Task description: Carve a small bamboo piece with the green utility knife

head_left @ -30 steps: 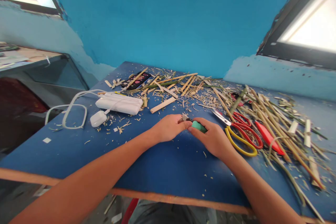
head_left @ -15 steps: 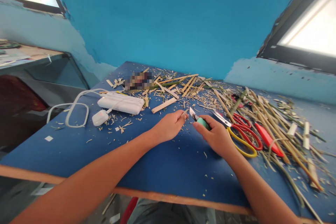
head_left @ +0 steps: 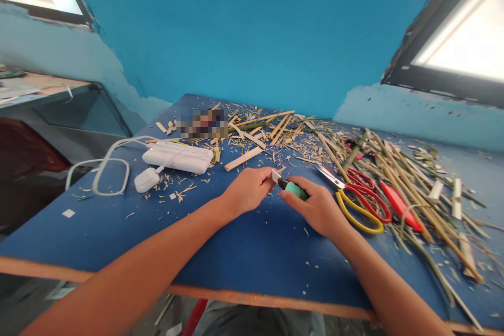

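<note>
My right hand (head_left: pixel 318 207) is closed around a green-handled utility knife (head_left: pixel 291 188) whose blade points left toward my other hand. My left hand (head_left: pixel 249 188) is closed in a pinch on a thin bamboo sliver that pokes out by its fingertips, right against the knife's blade. Both hands rest low over the blue table (head_left: pixel 244 252), near its middle.
Red and yellow scissors (head_left: pixel 360 197) lie just right of my right hand, beside a red-handled tool (head_left: pixel 401 205) and a heap of bamboo sticks (head_left: pixel 413 178). A white power bank (head_left: pixel 177 156) with cable and plug lies left. Shavings litter the far side.
Half a second ago the knife was lifted away from my left hand; now its blade is back against the sliver in my left fingers.
</note>
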The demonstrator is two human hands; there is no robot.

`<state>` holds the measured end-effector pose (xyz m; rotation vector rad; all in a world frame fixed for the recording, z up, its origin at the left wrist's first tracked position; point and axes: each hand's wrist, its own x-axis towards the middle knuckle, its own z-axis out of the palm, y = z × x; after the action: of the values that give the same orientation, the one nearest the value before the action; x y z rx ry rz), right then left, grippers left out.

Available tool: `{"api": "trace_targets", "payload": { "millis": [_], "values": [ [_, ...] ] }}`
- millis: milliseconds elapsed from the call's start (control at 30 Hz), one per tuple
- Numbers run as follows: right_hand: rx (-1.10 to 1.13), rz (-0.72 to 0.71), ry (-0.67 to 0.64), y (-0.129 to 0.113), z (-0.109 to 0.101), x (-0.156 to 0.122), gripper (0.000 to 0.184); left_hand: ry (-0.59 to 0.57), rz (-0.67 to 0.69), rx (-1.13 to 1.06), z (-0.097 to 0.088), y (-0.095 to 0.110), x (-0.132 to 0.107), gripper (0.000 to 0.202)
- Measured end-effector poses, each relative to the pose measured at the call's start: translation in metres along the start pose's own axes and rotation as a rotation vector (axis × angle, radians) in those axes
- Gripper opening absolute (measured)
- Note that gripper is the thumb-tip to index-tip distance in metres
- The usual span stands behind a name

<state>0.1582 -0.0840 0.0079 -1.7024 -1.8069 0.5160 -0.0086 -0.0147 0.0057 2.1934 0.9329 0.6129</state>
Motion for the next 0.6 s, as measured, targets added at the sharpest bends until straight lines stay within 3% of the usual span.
{"api": "trace_targets", "payload": {
  "millis": [167, 400, 600],
  "values": [
    [-0.011, 0.020, 0.011, 0.0006, -0.0022, 0.0004, 0.037, 0.078, 0.107, -0.001, 0.0017, 0.0011, 0.0008, 0.024],
    [0.022, 0.004, 0.031, 0.0039, -0.0026, 0.0010, 0.040, 0.046, 0.035, -0.009, -0.0004, 0.0024, -0.0019, 0.028],
    [0.069, 0.059, 0.007, 0.0040, -0.0025, 0.0004, 0.042, 0.081, 0.102, 0.056, -0.0017, 0.0018, -0.0023, 0.025]
  ]
}}
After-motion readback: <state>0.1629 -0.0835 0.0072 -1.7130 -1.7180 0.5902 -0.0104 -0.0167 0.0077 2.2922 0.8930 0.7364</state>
